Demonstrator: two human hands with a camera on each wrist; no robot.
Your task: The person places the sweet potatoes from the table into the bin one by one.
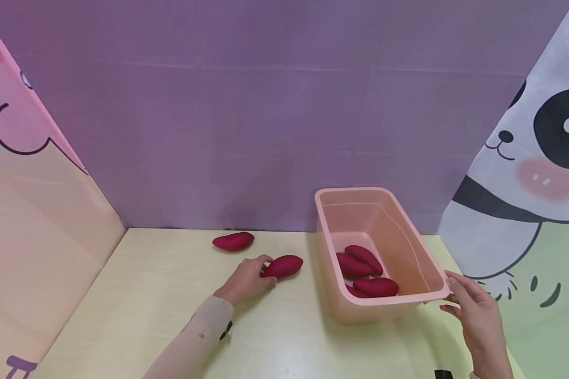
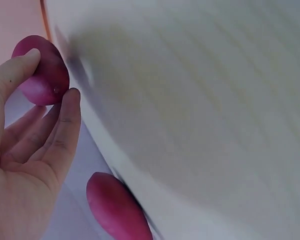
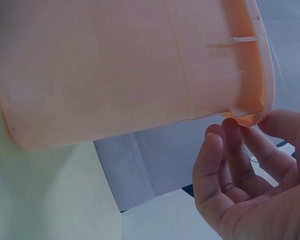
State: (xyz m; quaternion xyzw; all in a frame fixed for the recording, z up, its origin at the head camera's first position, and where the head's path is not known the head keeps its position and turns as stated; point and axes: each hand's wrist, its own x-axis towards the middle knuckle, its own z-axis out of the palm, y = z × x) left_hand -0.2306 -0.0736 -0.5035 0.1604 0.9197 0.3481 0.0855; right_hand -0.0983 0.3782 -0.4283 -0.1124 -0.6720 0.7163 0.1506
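My left hand (image 1: 247, 279) pinches the near end of a dark red sweet potato (image 1: 285, 267) at the table's middle. In the left wrist view, the thumb lies on one side of this sweet potato (image 2: 49, 75) and fingertips touch the other. A second sweet potato (image 1: 234, 241) lies farther back, close to the purple backdrop. To the right stands a pink plastic bin (image 1: 381, 310), with several sweet potatoes (image 1: 375, 287) inside. My right hand (image 1: 476, 316) holds the bin's near right rim corner, thumb above and fingers under the lip (image 3: 255, 117).
The pale wooden table (image 1: 137, 295) meets a purple cloth wall (image 1: 227, 116) at the back. Printed cloth panels (image 1: 38, 226) rise on both sides, the right one with a panda (image 1: 545, 158). A small black object (image 1: 443, 374) shows at the bottom edge.
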